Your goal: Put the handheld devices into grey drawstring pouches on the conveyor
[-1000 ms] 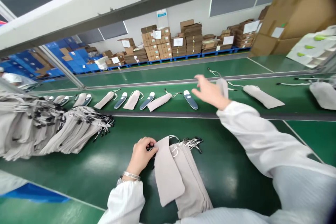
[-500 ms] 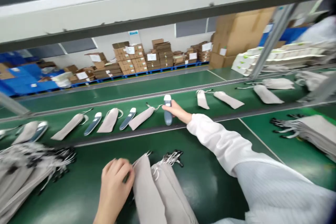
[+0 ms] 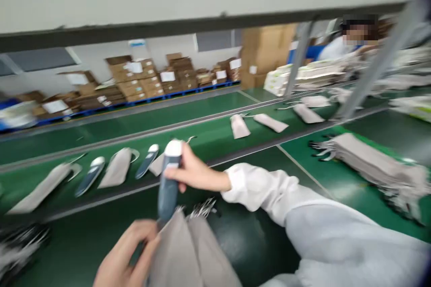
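My right hand (image 3: 195, 171) is closed round a slim blue-grey handheld device (image 3: 168, 197) with a white rounded top, held upright. The device's lower end is at the mouth of a light grey drawstring pouch (image 3: 175, 251), beside my left fingers; how far in it reaches is hidden. My left hand (image 3: 128, 253) pinches the pouch's upper edge, somewhat blurred. Under and beside that pouch lies another grey pouch (image 3: 215, 255), its white cords (image 3: 204, 208) bunched at the top.
Beyond the bench edge, a green conveyor belt (image 3: 215, 143) carries grey pouches (image 3: 116, 168) and blue-grey devices (image 3: 90, 176). A pouch stack (image 3: 373, 161) lies right, blurred cords (image 3: 23, 251) left. A metal beam (image 3: 188, 4) crosses overhead. Another person (image 3: 336, 49) is at the far right.
My right hand has brought the device from over the belt, down and left, to the pouch's mouth. My left hand now grips the pouch's edge. The view has shifted right.
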Action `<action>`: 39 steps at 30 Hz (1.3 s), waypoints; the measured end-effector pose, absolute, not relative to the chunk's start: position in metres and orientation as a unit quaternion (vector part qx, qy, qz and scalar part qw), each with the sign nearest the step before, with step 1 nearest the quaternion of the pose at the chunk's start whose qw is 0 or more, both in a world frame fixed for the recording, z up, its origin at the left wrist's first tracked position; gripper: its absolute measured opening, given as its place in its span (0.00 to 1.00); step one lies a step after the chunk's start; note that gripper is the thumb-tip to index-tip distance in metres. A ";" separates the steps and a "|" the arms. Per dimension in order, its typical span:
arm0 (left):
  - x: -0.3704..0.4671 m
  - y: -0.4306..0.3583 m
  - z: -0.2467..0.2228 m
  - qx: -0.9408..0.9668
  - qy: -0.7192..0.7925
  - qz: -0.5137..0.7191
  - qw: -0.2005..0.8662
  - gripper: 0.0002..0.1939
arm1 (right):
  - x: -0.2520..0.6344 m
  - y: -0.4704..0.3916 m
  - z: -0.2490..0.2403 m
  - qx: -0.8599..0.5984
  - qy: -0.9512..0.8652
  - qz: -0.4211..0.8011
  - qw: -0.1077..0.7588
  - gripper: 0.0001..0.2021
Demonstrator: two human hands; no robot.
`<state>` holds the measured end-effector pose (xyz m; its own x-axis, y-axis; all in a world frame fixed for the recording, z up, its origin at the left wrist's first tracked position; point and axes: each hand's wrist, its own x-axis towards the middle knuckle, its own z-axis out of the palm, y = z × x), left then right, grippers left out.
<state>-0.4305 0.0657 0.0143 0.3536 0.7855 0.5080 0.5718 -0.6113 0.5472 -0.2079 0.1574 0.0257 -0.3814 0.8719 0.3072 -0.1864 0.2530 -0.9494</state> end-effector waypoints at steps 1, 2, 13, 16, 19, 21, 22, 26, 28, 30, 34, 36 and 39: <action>-0.428 0.059 0.021 0.810 0.414 0.381 0.165 0.10 | -0.208 0.152 0.028 -0.270 -0.627 0.539 0.493 0.29; -0.425 0.054 0.027 0.805 0.408 0.386 0.190 0.09 | -0.208 0.148 0.028 -0.262 -0.631 0.539 0.492 0.29; -0.394 0.050 0.053 0.546 0.511 0.557 0.361 0.08 | -0.193 0.114 0.048 -0.252 -0.738 0.579 0.237 0.17; -0.406 0.050 0.061 0.453 0.492 0.595 0.446 0.11 | -0.179 0.110 0.057 -0.245 -0.644 0.665 0.287 0.11; -0.414 0.051 0.058 0.414 0.473 0.655 0.419 0.12 | -0.161 0.110 0.071 -0.272 -0.569 0.659 0.410 0.08; -0.413 0.050 0.044 0.474 0.491 0.619 0.389 0.09 | -0.149 0.117 0.080 -0.301 -0.545 0.607 0.493 0.06; -0.412 0.049 0.035 0.521 0.510 0.578 0.366 0.09 | -0.143 0.123 0.083 -0.313 -0.539 0.568 0.538 0.05; -0.408 0.042 -0.010 0.672 0.565 0.403 0.257 0.10 | -0.121 0.172 0.081 -0.363 -0.540 0.276 0.707 0.03; -0.410 0.039 -0.027 0.702 0.572 0.353 0.235 0.09 | -0.115 0.204 0.074 -0.441 -0.583 0.121 0.671 0.08; -0.414 0.037 -0.037 0.713 0.582 0.325 0.218 0.07 | -0.119 0.235 0.062 -0.529 -0.648 0.024 0.548 0.16; -0.418 0.035 -0.043 0.731 0.591 0.307 0.146 0.06 | -0.159 0.293 0.030 -0.633 -0.712 0.076 0.295 0.23; -0.418 0.035 -0.043 0.749 0.584 0.299 0.095 0.07 | -0.186 0.314 0.012 -0.658 -0.698 0.160 0.233 0.22; -0.415 0.033 -0.045 0.766 0.572 0.289 0.043 0.08 | -0.215 0.327 -0.007 -0.655 -0.679 0.225 0.242 0.17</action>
<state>-0.4154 0.0331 -0.0451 0.1782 0.9020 0.3932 0.8521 -0.3413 0.3969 -0.2153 0.3269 -0.0068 -0.0242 0.9991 0.0339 0.7818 0.0401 -0.6223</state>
